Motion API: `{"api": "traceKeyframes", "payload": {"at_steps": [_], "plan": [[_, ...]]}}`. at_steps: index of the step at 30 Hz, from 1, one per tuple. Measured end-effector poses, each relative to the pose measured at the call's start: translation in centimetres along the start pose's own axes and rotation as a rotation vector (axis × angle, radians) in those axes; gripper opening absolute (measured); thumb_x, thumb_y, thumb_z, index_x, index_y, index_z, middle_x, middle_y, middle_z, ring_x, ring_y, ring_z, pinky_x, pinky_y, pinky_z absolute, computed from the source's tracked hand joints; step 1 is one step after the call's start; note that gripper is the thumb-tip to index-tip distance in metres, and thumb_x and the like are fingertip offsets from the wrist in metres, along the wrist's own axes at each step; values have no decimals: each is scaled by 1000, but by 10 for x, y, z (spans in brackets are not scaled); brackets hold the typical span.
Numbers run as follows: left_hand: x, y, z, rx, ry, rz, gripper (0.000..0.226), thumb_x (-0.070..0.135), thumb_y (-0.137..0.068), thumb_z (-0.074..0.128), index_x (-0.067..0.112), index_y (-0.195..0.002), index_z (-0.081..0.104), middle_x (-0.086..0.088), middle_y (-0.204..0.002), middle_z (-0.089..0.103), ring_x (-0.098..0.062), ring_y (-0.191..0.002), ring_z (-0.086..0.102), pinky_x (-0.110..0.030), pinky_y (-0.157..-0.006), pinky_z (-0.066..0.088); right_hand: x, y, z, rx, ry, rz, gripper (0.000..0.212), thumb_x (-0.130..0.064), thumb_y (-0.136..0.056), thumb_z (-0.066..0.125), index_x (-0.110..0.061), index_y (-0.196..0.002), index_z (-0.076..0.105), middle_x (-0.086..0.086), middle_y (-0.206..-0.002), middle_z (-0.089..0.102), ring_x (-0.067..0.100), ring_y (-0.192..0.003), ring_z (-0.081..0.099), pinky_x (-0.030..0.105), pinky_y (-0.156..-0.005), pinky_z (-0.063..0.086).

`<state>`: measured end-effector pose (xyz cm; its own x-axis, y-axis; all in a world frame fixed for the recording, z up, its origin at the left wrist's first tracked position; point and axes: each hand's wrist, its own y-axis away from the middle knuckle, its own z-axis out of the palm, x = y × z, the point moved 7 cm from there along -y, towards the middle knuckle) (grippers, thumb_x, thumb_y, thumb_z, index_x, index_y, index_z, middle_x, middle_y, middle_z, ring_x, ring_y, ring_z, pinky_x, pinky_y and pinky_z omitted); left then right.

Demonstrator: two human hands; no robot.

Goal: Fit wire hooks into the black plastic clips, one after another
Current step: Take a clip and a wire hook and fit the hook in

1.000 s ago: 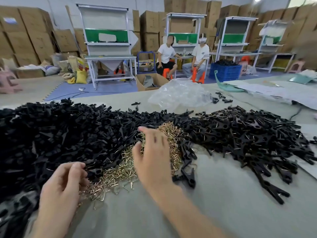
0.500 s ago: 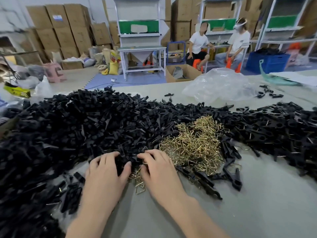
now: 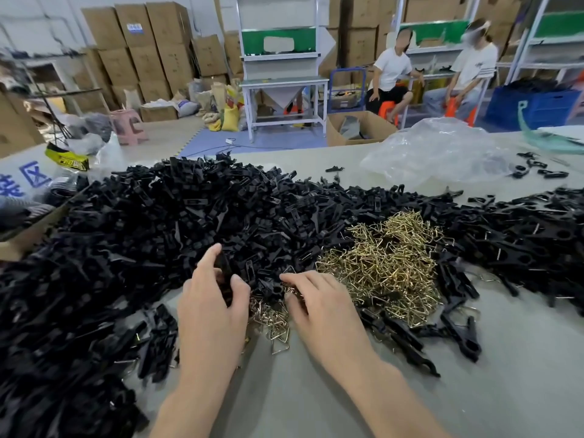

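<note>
Both hands are down at the near edge of the heap on the grey table (image 3: 284,399). The left hand (image 3: 211,305) has a black clip (image 3: 225,269) pinched between index finger and thumb, with the index sticking up a bit. The right hand (image 3: 320,306) sits just beside it, fingers curled down where the wire hooks (image 3: 388,270) spill out from under the clips. Honestly can't tell if it's actually got a hook or is only touching them, since the fingertips are half buried. The main brassy hook pile starts right off the outer side of the right hand and runs a little beyond it.

The loose black clips (image 3: 142,235) are a huge mound beyond the left hand, stretching well off to its outer side. Past the hook pile, further out from the right hand, there's another spread of clips with wire showing (image 3: 521,238).

As for writing, way out past the left hand there's a white sheet (image 3: 30,177) with big blue Chinese characters. "区" is readable, but the one below it is cut off. The yellow-and-black thing (image 3: 66,158) next to it has print too blurry to read. One cardboard box at the back has a blue-and-white label (image 3: 134,28), also unreadable. A crumpled clear plastic bag (image 3: 436,153) lies far beyond the right hand.
</note>
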<state>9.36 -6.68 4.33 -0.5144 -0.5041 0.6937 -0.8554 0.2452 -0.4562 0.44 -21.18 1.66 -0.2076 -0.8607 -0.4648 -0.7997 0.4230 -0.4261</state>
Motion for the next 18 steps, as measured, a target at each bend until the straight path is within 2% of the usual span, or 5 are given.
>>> {"api": "traceKeyframes", "payload": {"at_steps": [5, 7, 10, 14, 18], "plan": [[-1, 0, -1, 52, 61, -17, 55, 29, -99, 49, 25, -151, 32, 8, -105, 44, -11, -88, 50, -24, -72, 41, -6, 0, 11, -104, 144, 28, 43, -49, -106, 33, -36, -144, 49, -8, -149, 45, 16, -143, 31, 40, -124, 10], [-3, 0, 4, 37, 68, -34, 57, 31, -100, 46, 20, -154, 28, 10, -106, 40, -7, -86, 52, -19, -62, 39, -8, -1, 11, -89, 159, 43, 43, -49, -106, 34, -34, -142, 52, -6, -148, 48, 18, -143, 34, 42, -124, 9], [-5, 0, 8, 19, 69, -40, 56, 30, -102, 45, 14, -154, 30, 6, -109, 41, -8, -83, 51, -15, -61, 38, -8, 0, 8, -47, 165, 62, 37, -47, -104, 44, -29, -133, 59, -5, -138, 55, 19, -136, 43, 44, -123, 18], [-5, -1, 7, 17, 98, -26, 38, 31, -103, 46, 21, -139, 49, 9, -110, 46, 4, -91, 53, -11, -65, 40, -6, 0, 7, -29, 156, 95, 28, -44, -100, 50, -28, -121, 61, -11, -126, 57, 16, -129, 47, 41, -123, 19], [-2, 1, 5, 14, 201, -48, 18, 38, -101, 49, 36, -118, 52, 14, -102, 63, -3, -94, 60, -24, -76, 48, -8, 1, 3, 3, 97, 79, 20, -39, -93, 59, -28, -110, 59, -14, -117, 57, 12, -126, 47, 37, -123, 15]]}}
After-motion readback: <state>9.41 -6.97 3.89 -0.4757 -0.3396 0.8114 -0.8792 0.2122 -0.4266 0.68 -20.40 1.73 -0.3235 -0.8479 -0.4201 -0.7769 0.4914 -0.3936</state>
